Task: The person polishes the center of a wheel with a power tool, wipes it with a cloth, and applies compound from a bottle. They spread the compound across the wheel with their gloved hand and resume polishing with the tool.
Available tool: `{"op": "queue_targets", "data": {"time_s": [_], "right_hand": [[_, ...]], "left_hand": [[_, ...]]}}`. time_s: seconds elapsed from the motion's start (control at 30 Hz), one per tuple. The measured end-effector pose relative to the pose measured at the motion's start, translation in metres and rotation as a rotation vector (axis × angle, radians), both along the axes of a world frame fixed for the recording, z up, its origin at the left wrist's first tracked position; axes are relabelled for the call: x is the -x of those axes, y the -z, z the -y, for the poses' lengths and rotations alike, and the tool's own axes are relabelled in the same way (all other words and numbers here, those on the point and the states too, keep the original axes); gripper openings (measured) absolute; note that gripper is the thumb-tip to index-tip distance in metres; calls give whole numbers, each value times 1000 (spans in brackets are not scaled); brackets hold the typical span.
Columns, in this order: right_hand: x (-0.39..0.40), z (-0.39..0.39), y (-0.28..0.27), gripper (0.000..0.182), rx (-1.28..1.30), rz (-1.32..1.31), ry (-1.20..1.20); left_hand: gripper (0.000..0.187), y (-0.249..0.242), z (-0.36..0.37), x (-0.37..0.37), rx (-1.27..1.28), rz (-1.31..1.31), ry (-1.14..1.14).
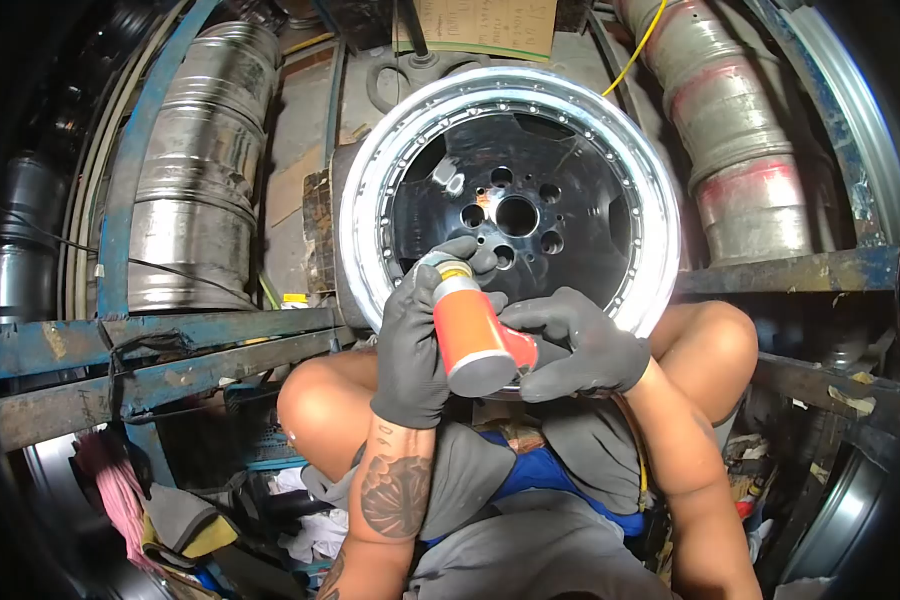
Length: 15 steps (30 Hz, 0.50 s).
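Note:
My left hand, in a grey-black glove, is wrapped round an orange-red can. The can is tilted, its grey base towards me and its yellow neck pointing at the wheel. My gloved right hand is close beside the can, with its thumb and fingers curled round a red piece of which only a part shows. Beyond both hands a wheel rim lies face up, with a glossy black centre, bolt holes and a bright polished lip.
Stacked metal rims stand on the left, and more rims with red marks on the right. Blue-painted metal bars run on both sides. A cardboard sheet is at the back. Cloths hang at lower left.

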State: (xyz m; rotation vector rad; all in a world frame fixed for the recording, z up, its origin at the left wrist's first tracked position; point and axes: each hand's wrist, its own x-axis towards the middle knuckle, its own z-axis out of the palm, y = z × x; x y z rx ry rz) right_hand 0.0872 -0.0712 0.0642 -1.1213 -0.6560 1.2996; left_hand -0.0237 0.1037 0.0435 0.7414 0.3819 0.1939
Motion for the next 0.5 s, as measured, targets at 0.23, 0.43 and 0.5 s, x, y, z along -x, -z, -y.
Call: {"op": "queue_targets", "data": {"time_s": [0.23,0.43,0.5], "right_hand": [[8,3,5,61,38,-101,84],[14,-6,22,50,5,-386,579],[0,-5,40,45,41,-439,545]], "left_hand": [[54,10,3,-10,-272,-107,19],[50,24,49,-12,-35,-132,209],[45,61,77,-8,228,4,137]]}}
